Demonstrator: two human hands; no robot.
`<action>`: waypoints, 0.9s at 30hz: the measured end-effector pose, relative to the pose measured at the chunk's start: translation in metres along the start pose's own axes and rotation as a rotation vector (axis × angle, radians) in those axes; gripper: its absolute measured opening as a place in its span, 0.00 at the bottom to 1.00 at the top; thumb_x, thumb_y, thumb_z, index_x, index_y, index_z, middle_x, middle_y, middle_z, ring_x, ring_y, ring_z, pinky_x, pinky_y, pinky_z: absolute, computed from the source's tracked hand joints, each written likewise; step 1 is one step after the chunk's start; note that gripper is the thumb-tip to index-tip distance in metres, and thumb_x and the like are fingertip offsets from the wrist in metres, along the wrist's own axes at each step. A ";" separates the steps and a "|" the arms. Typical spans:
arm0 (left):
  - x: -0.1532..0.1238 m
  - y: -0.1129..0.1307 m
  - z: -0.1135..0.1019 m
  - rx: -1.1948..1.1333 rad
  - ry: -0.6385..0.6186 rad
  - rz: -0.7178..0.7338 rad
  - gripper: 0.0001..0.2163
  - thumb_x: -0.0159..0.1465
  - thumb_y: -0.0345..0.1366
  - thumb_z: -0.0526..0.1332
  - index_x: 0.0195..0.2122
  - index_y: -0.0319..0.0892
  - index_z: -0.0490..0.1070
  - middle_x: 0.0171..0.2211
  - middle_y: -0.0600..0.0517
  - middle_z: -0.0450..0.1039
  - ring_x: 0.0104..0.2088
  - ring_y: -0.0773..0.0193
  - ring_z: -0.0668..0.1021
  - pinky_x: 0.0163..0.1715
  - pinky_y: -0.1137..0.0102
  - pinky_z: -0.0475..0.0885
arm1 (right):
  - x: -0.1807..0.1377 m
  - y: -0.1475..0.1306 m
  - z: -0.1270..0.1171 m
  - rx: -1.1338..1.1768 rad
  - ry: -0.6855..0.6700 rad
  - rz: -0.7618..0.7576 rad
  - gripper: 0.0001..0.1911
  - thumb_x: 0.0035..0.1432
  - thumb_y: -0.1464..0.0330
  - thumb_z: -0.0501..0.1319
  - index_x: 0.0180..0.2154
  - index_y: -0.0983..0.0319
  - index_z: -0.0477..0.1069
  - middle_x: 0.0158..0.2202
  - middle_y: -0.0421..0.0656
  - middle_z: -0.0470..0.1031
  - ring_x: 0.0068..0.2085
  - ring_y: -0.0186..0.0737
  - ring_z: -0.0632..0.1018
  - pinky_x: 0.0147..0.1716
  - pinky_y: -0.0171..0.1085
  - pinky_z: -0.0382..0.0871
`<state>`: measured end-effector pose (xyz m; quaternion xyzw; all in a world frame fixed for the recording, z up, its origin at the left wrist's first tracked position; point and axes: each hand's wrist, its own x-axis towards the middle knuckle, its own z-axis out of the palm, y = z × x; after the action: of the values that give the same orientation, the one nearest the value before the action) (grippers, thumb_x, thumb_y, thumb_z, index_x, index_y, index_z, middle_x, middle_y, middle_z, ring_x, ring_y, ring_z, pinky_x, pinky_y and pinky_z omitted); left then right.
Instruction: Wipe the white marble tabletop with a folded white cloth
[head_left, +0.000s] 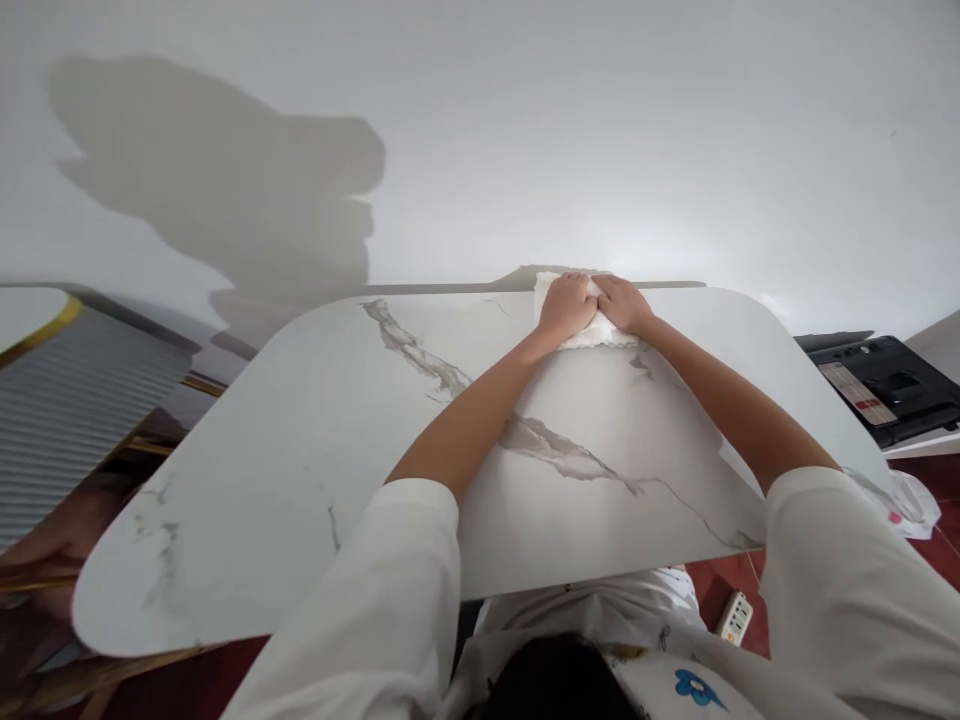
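White, wavy-edged cloth [600, 333] flat on the marble-patterned tabletop [300, 430], at its far edge.

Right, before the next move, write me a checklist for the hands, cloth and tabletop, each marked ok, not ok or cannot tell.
1. Left hand on the white cloth: ok.
2. Right hand on it too, close beside the left: ok.
3. Cloth on the marbled tabletop, by its wall-side edge: ok.
4. Power strip down on the floor, off the tabletop: ok.
5. Cloth's underside clean: cannot tell, hidden.
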<state>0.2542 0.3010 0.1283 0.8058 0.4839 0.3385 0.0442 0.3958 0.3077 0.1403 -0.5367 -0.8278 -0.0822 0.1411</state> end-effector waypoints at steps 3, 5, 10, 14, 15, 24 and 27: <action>0.014 -0.008 -0.001 -0.024 -0.040 -0.051 0.12 0.62 0.29 0.50 0.40 0.40 0.73 0.42 0.44 0.76 0.46 0.53 0.74 0.49 0.62 0.66 | 0.017 0.003 0.000 0.002 -0.044 0.062 0.22 0.63 0.69 0.43 0.50 0.64 0.70 0.53 0.52 0.74 0.52 0.52 0.73 0.50 0.48 0.66; 0.018 -0.009 -0.003 -0.033 -0.058 -0.091 0.12 0.62 0.30 0.50 0.38 0.41 0.74 0.39 0.45 0.76 0.44 0.53 0.75 0.46 0.62 0.66 | 0.023 0.003 0.000 -0.010 -0.062 0.113 0.20 0.64 0.69 0.42 0.45 0.63 0.71 0.49 0.51 0.76 0.49 0.53 0.75 0.46 0.48 0.67; 0.023 -0.011 0.000 -0.030 -0.070 -0.122 0.12 0.63 0.32 0.50 0.37 0.40 0.74 0.37 0.44 0.76 0.42 0.51 0.76 0.43 0.62 0.66 | 0.026 0.004 0.002 -0.050 -0.070 0.128 0.20 0.66 0.69 0.41 0.43 0.63 0.71 0.48 0.52 0.76 0.48 0.53 0.75 0.45 0.46 0.67; 0.024 -0.010 0.004 -0.010 -0.050 -0.062 0.13 0.63 0.30 0.49 0.38 0.40 0.73 0.39 0.43 0.76 0.43 0.51 0.75 0.44 0.61 0.65 | 0.022 0.005 0.001 -0.094 -0.067 0.109 0.21 0.67 0.69 0.40 0.46 0.64 0.69 0.50 0.52 0.75 0.49 0.52 0.74 0.46 0.45 0.66; 0.022 -0.010 0.004 -0.002 -0.047 -0.046 0.13 0.63 0.30 0.49 0.39 0.40 0.73 0.41 0.43 0.76 0.44 0.51 0.75 0.45 0.61 0.65 | 0.020 0.004 0.001 -0.106 -0.060 0.097 0.21 0.67 0.69 0.40 0.48 0.65 0.68 0.50 0.53 0.75 0.50 0.51 0.74 0.47 0.45 0.66; -0.028 0.009 -0.007 0.056 -0.025 0.046 0.20 0.63 0.29 0.46 0.54 0.35 0.66 0.55 0.40 0.68 0.57 0.52 0.66 0.58 0.60 0.57 | -0.025 -0.021 -0.005 -0.064 -0.019 0.044 0.27 0.65 0.72 0.41 0.62 0.72 0.57 0.66 0.53 0.57 0.66 0.49 0.57 0.62 0.48 0.51; -0.053 0.020 -0.013 0.076 -0.033 0.045 0.21 0.64 0.29 0.45 0.56 0.34 0.65 0.57 0.40 0.66 0.58 0.51 0.65 0.59 0.59 0.57 | -0.048 -0.035 -0.010 -0.049 -0.055 0.043 0.28 0.64 0.71 0.42 0.63 0.72 0.56 0.67 0.53 0.56 0.66 0.50 0.56 0.63 0.49 0.50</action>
<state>0.2453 0.2446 0.1193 0.8230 0.4776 0.3073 0.0138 0.3837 0.2483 0.1352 -0.5597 -0.8174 -0.0846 0.1071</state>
